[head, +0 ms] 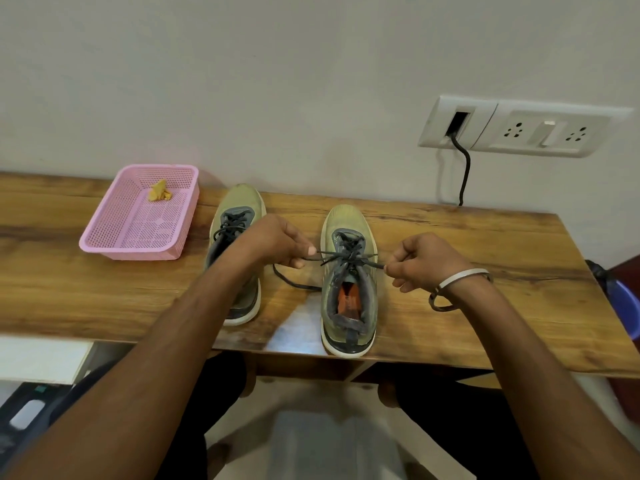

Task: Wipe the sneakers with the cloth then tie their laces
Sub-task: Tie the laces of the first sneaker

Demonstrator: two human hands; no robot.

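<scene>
Head view: wooden table (485, 258) set against a pale wall (277, 81), near edge running across the lower frame, right end cut off short of a blue object (628, 306), identity unclear. Two yellow-green sneakers on the tabletop, toes toward the wall. Right sneaker (348, 289) sitting at the near edge, heel almost flush with it; left sneaker (239, 216) just beside, set a little farther back, partly hidden behind the left forearm. Left hand (277, 242) curled, thumb and fingers pinching one end of the dark lace (341, 259); right hand (420, 263) curled likewise, pinching the other end, lace drawn taut across the right sneaker's tongue. Loose length of lace lying on the wood between the two shoes. Metal bangle (453, 284) hanging at the right wrist. Bare wood to the right of the right hand, up to the table end; bare strip also along the near left. Pink perforated basket (114, 237) standing left of the left sneaker, near but apart, holding a crumpled yellow cloth (159, 194) at its far end. Wall socket panel (526, 128) above the right end, black cable (464, 171) dropping from it behind the table. Below the near edge, dark-clad knees and pale floor.
</scene>
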